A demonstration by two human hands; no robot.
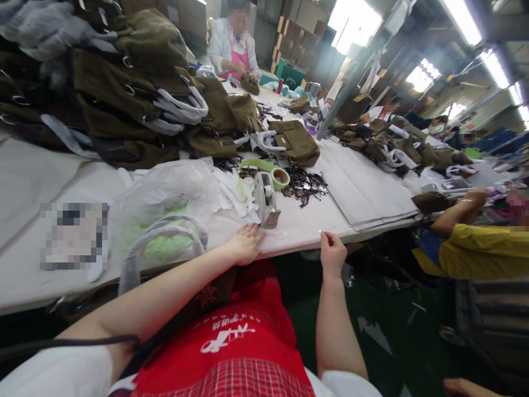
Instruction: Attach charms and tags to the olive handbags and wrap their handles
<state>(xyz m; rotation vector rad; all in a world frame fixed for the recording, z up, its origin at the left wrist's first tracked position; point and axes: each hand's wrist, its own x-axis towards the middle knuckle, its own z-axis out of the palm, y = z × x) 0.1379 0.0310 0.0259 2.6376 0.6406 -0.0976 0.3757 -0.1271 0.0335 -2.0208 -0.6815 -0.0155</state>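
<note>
My left hand (247, 244) lies flat at the table's front edge, fingers stretched out beside a tape dispenser (265, 201). Just past the edge to the right, my right hand (333, 253) is closed in a pinch. A tiny bright speck shows at its fingertips, too small to name. Behind the dispenser stands a roll of light green tape (280, 178). White paper strips (231, 193) lie loose left of the dispenser. Under my left forearm is a brown bag with a grey wrapped handle (165, 231), mostly hidden.
Olive bags (124, 105) are piled high at the left; another olive bag (293, 143) lies farther back. Dark chains (306, 184) are heaped near the tape. Flat white sheets (372, 190) cover the right side. A co-worker in yellow (483, 248) works close on the right, another (235, 49) across the table.
</note>
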